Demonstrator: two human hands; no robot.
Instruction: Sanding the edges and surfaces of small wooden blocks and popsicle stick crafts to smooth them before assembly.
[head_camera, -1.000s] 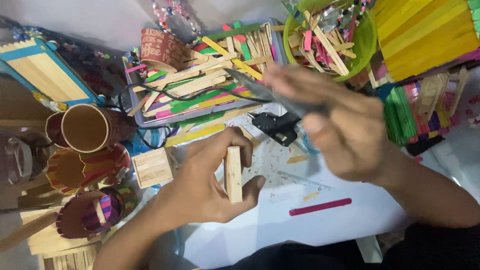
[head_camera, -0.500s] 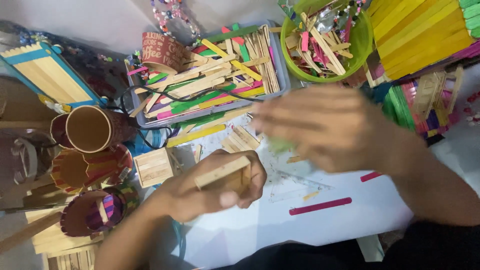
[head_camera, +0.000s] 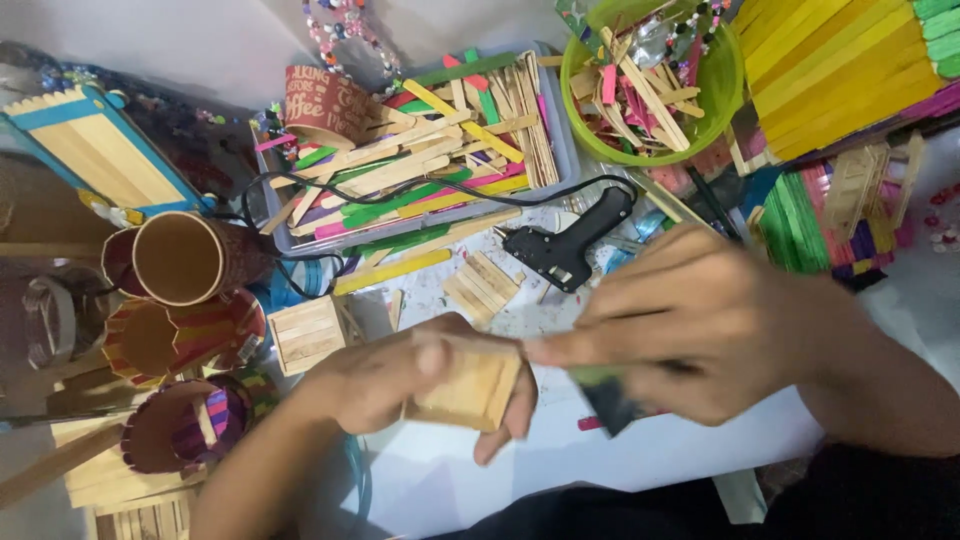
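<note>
My left hand (head_camera: 400, 385) is closed around a small wooden stick panel (head_camera: 470, 388), tilted, just left of my right hand (head_camera: 700, 340), which pinches a dark blurred tool (head_camera: 605, 400) against the panel's edge. Risk: the tool could slip and split the glued sticks. Since the earlier frame, the panel has turned flatter and the hands have closed together.
</note>
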